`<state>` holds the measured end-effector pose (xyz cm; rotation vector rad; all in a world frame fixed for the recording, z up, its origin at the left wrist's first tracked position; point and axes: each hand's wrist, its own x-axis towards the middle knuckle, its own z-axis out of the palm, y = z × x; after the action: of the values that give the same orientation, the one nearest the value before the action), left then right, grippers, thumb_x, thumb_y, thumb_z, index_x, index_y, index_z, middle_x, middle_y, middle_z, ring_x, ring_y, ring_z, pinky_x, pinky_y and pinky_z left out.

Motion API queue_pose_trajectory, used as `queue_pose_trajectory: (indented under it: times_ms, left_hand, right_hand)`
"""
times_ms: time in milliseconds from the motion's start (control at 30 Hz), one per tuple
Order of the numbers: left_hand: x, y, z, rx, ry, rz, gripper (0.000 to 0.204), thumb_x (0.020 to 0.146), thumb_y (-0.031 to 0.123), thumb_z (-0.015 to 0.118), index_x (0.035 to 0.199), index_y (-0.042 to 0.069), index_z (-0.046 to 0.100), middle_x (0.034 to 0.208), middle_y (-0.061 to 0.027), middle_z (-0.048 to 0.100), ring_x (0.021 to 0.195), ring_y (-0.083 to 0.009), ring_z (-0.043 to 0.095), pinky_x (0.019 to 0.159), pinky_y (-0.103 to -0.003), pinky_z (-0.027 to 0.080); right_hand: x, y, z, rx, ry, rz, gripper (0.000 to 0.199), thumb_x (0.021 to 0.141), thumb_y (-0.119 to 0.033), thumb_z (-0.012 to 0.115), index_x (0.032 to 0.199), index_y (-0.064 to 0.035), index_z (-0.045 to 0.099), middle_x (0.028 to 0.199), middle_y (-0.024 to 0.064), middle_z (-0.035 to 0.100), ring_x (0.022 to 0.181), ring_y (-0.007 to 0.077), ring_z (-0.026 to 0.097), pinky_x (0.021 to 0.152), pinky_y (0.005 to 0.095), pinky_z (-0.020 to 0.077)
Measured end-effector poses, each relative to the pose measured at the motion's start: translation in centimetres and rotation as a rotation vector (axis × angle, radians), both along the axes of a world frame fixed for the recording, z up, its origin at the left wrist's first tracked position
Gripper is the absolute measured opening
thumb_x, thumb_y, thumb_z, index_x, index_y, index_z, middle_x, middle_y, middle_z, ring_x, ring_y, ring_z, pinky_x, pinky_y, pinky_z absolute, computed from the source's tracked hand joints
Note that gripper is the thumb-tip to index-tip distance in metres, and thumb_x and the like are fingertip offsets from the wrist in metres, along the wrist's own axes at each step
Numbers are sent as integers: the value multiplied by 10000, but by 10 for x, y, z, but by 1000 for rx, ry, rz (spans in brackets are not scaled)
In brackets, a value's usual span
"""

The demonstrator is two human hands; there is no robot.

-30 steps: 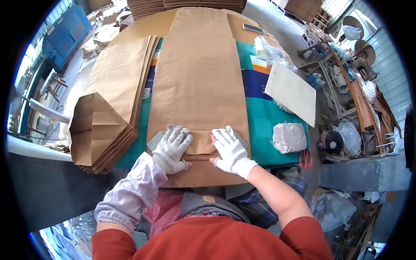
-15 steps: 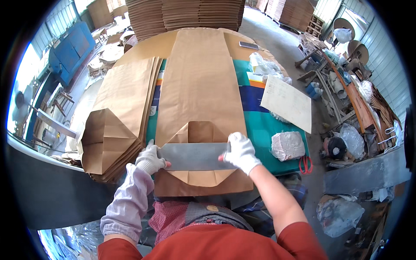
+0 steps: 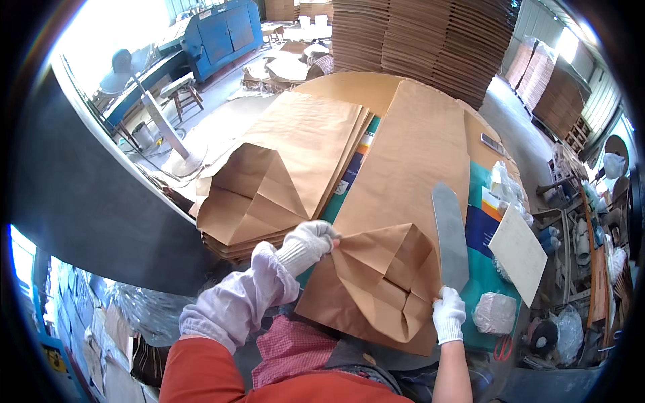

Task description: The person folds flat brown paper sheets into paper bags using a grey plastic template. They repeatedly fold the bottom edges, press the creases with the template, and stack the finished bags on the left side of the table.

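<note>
A brown paper bag (image 3: 416, 161) stretches away from me, its near end opened out into folded flaps. My left hand (image 3: 306, 245), in a white knit glove, pinches the left corner of that folded end. At the opposite corner is my gloved right hand (image 3: 449, 316), closed around the near end of a flat grey metal plate (image 3: 449, 232). The plate points away from me along the bag's right side. Whether the right fingers also grip the paper is hidden. Left of the bag lies a stack of similar paper bags (image 3: 302, 141), the top one with its end opened into folds.
On the right lie a pale board (image 3: 519, 252), a wrapped white block (image 3: 495, 313), red-handled scissors (image 3: 502, 348), clear plastic (image 3: 505, 185) and a phone (image 3: 492, 143). Tall cardboard stacks (image 3: 430, 47) stand behind the table. A fan (image 3: 121, 64) and blue machine (image 3: 225, 33) are at left.
The plate has gone from lying across the folded end to the bag's right side, in my right hand. My left hand has released it and taken the bag's corner. The view has turned left.
</note>
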<state>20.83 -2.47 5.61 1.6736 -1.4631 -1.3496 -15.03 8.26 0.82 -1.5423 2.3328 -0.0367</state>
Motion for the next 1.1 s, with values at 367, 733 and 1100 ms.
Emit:
queue_pose_trajectory:
  times_ms: [367,733,1100]
  left_hand:
    - [299,-158,63,-545,-842,334,196,998,212,605,1126,107,710,925,-199,722,871,-367,702,805,-455,537]
    - [380,-138,-80,-230,-1295,266,296,1007,191,613,1259,38,645,1205,-184,691,1156,-331,647,992,-419,497]
    - [80,31,31,-561,-340,-9,443,884,65,707,1323,40,657,1240,-205,689,1156,-296,676,994,-408,542]
  right_hand:
    - [244,-180,33,-485,-623,437,510,947,-180,549,1456,-159,544,1241,223,690,1130,430,655,969,475,531]
    - [287,-152,-8,-377,-342,807,403,882,-251,709,1250,-93,662,1263,135,647,1141,342,647,953,439,546]
    - [8,-2,-35,-194,189,141,654,823,-460,796,1283,-29,622,1475,157,505,1372,313,471,1155,424,405]
